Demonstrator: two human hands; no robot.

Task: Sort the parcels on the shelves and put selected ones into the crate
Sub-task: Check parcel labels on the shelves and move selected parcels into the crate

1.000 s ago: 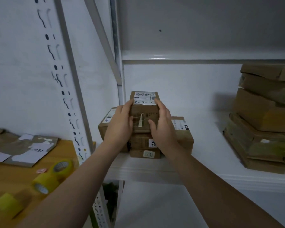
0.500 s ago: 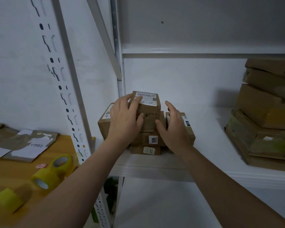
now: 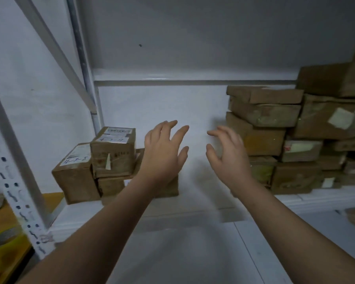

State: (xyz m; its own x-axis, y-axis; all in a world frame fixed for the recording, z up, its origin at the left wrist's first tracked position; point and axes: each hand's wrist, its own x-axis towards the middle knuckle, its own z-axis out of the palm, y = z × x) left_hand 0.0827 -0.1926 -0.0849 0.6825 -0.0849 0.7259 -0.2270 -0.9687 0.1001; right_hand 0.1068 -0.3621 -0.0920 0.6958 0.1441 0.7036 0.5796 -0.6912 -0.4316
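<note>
The top parcel point(image 3: 113, 152), a small brown carton with a white label and handwritten figures on its upper face, is sitting on the left-hand pile on the white shelf point(image 3: 82, 212). Touching it on its left, a second labelled parcel point(image 3: 75, 175) is standing on the shelf, and directly beneath the top parcel a flatter parcel point(image 3: 111, 186) is lying. Well apart to the right of the top parcel, a larger stack of brown parcels point(image 3: 262, 119) is piling up unevenly and running out of view.

Above the top parcel the edge of the upper shelf board point(image 3: 172, 77) is crossing a grey wall. To the parcel's left a perforated white upright point(image 3: 14, 181) and a slanted brace point(image 3: 55, 52) are framing the rack. Below and further left of it, a wooden surface point(image 3: 49, 198) is carrying a yellow tape roll point(image 3: 10, 249).

The left hand point(image 3: 164, 154) is hovering just to the right of the top parcel without touching it, fingers spread and slightly bent, gripping nothing. The right hand point(image 3: 228, 154) is hanging further right, between the top parcel and the larger stack, likewise spread and empty. Motion blur is hiding whether it is touching that stack.
</note>
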